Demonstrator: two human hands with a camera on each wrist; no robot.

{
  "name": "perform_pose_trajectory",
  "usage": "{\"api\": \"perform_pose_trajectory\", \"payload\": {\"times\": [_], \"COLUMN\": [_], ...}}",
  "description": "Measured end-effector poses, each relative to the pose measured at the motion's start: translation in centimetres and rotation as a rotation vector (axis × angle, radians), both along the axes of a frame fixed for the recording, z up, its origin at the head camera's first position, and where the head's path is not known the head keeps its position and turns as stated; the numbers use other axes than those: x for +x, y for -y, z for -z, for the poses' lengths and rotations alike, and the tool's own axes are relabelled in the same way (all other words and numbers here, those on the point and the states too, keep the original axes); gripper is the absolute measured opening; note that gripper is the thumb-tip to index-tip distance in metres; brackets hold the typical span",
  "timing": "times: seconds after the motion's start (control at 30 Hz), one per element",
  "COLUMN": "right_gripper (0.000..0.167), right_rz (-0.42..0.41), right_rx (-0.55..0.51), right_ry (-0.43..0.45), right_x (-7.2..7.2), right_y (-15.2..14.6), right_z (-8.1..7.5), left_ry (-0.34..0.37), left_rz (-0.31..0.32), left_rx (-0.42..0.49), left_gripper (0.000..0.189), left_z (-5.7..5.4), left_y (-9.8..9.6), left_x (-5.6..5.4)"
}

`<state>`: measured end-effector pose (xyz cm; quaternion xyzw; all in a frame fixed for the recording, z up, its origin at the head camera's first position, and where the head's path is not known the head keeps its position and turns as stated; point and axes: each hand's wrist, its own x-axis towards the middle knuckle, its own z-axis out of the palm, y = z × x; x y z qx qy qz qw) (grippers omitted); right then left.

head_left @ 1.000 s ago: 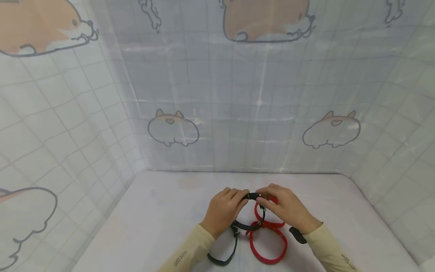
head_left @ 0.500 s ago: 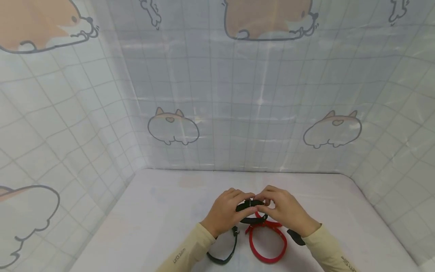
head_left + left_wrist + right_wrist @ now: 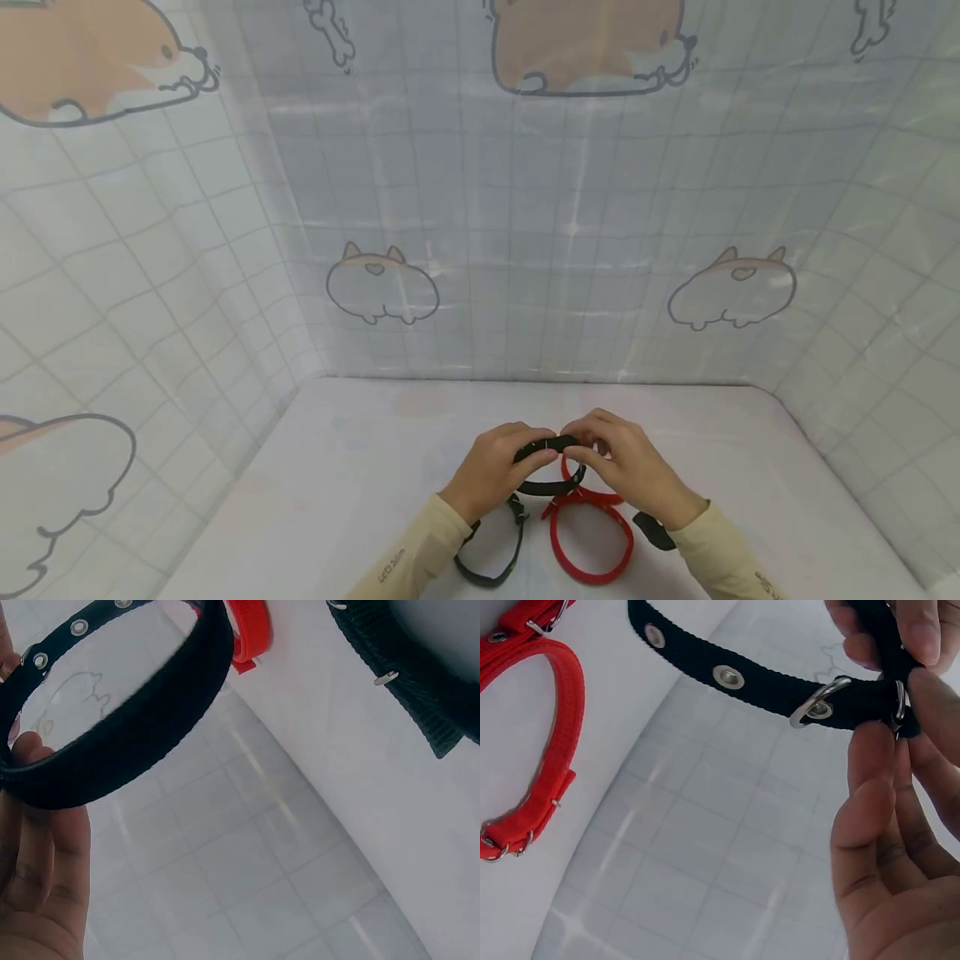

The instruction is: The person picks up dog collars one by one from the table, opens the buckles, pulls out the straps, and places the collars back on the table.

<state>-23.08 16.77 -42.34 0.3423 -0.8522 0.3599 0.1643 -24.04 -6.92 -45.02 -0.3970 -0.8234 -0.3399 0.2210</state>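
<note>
Both hands hold a black collar (image 3: 551, 488) bent into a loop above the table. It has metal eyelets, and a ring and buckle show in the right wrist view. My left hand (image 3: 491, 468) grips the band from the left, thumb nearer me; in the left wrist view its fingers (image 3: 67, 847) curl under the collar (image 3: 142, 739). My right hand (image 3: 633, 467) pinches the collar (image 3: 765, 701) at the buckle (image 3: 900, 701), thumb and fingertips on it. The fingertips of the two hands nearly meet there. Part of the buckle is hidden by fingers.
Below the hands lie a red collar (image 3: 592, 577) and another red one (image 3: 600, 495) behind it, partly hidden. A second black collar (image 3: 491, 581) lies left of them. A black object (image 3: 654, 531) shows beside the right wrist. Patterned curtain walls (image 3: 525, 333) bound the white table (image 3: 360, 475).
The collar's loop first tilted flatter and lifted, then dropped open slightly. The hands have come closer together on the band. The collars on the table stay put.
</note>
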Motion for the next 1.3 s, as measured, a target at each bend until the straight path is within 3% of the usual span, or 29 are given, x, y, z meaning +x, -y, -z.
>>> {"api": "perform_pose_trajectory", "payload": {"times": [0.13, 0.23, 0.37, 0.63, 0.87, 1.3], "right_gripper": [0.022, 0.02, 0.021, 0.021, 0.021, 0.022], "right_rz": [0.024, 0.053, 0.081, 0.033, 0.005, 0.098], "right_rx": [0.071, 0.155, 0.199, 0.087, 0.019, 0.032], "right_ry": [-0.008, -0.068, -0.141, -0.132, -0.065, -0.023], "right_x": [0.4, 0.66, 0.81, 0.88, 0.77, 1.05], "right_y": [0.02, 0.05, -0.02, -0.45, -0.58, -0.67], "right_z": [0.06, -0.05, -0.33, -0.54, -0.34, -0.57], "left_ry": [-0.08, -0.146, -0.173, -0.112, 0.024, 0.024], "left_rz": [0.005, 0.008, 0.005, -0.012, -0.025, -0.086], "left_rx": [-0.045, -0.089, -0.095, -0.048, 0.004, 0.006], "left_gripper": [0.028, 0.027, 0.027, 0.028, 0.029, 0.028], "left_z": [-0.2, -0.36, -0.33, -0.55, -0.58, -0.46], "left_y": [-0.13, -0.26, -0.39, -0.54, -0.4, -0.21], "left_x": [0.16, 0.34, 0.43, 0.56, 0.82, 1.02]}}
